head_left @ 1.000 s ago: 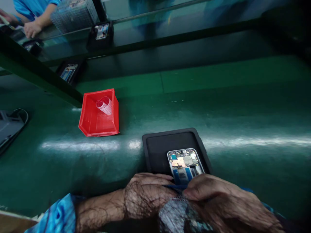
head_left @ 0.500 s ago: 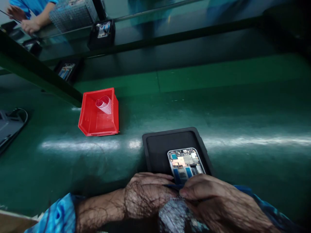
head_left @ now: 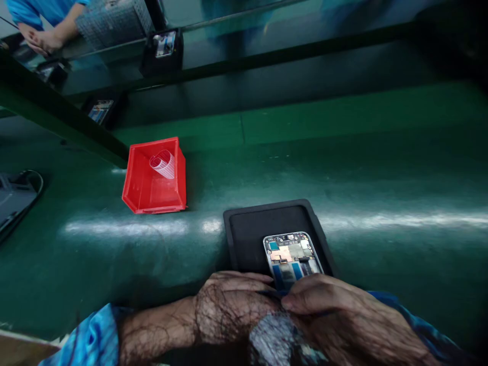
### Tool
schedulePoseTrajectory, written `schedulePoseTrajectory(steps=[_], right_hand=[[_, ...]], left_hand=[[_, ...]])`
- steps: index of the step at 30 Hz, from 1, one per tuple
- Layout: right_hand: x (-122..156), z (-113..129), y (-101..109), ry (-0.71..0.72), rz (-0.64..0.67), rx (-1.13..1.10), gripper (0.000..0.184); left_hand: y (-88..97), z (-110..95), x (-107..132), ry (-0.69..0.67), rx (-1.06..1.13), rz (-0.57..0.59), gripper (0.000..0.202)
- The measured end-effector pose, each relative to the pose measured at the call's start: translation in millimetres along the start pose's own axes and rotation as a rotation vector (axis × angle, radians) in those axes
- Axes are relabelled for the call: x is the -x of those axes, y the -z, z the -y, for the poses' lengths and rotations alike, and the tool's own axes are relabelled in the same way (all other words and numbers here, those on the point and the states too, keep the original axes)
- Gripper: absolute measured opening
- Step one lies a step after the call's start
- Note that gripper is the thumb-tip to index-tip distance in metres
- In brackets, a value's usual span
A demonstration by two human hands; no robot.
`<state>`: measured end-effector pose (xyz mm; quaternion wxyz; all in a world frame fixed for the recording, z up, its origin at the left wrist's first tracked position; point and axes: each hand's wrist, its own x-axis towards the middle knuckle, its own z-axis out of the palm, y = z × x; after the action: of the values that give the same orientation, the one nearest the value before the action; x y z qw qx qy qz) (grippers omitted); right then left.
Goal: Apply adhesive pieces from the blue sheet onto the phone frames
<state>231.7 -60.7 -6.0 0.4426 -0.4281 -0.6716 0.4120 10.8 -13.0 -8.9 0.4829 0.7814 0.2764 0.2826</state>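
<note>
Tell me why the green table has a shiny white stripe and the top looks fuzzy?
Head view: light glares in a streak across the green table; the far top is dim and blurred; the phone is sharp; the red bin is bright.

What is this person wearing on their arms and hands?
Both hands are bare, with no gloves. The left hand comes out of a bright blue sleeve pushed back up the forearm. The right hand has a darker-looking blue sleeve at the wrist. No rings or watch show.

Dim scene with a green cast. A glare streak runs across the worktop. Corners fall dark, edges bend and smear, and the near foreground is soft and mottled.
</note>
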Motion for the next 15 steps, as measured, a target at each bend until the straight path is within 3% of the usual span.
schedulePoseTrajectory(steps=[3, 11, 15], right_hand=[[-9.7, 7.4, -0.2, 0.032, -0.056, -0.039, 0.029], [-29.3, 12.7, 9.2, 0.047, 0.060, -0.037, 0.026], [-28.3, 13.8, 11.7, -0.017, 0.044, -0.060, 0.027]], left_hand=[[-0.2, -0.5, 0.4, -0.002, 0.004, -0.010, 0.006], [-1.4, 1.0, 2.5, -0.003, -0.003, -0.015, 0.014], [-0.4, -0.8, 2.0, -0.003, -0.008, 0.004, 0.015]])
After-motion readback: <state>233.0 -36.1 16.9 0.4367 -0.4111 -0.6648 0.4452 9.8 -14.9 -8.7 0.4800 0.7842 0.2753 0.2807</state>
